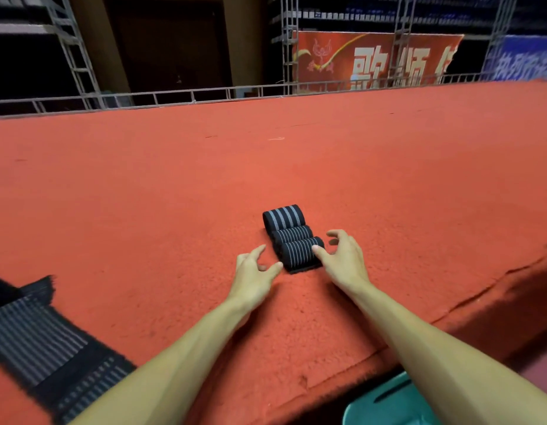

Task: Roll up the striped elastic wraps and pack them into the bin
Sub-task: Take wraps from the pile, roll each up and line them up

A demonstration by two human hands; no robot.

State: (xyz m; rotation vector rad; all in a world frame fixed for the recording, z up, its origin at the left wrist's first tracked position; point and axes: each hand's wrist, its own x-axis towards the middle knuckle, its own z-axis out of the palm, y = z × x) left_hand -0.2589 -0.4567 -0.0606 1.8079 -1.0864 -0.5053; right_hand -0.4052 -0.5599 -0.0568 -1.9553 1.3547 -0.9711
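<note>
A black elastic wrap with grey stripes (292,236) lies bunched in loose folds on the red felt table (143,194), its flat end toward me. My left hand (253,273) rests just left of that end, fingers spread, thumb close to the wrap's corner. My right hand (342,256) is at the wrap's right side, thumb touching the nearest fold, other fingers curled above the felt. Neither hand grips anything. A pile of more striped wraps (45,348) lies unrolled at the lower left. A teal bin (385,403) shows below the table's near edge at the bottom right.
The table's near edge (450,311) runs diagonally at the right, its felt cover wrinkled. A metal railing (192,95) borders the far side, with racks and a red banner (373,59) behind it.
</note>
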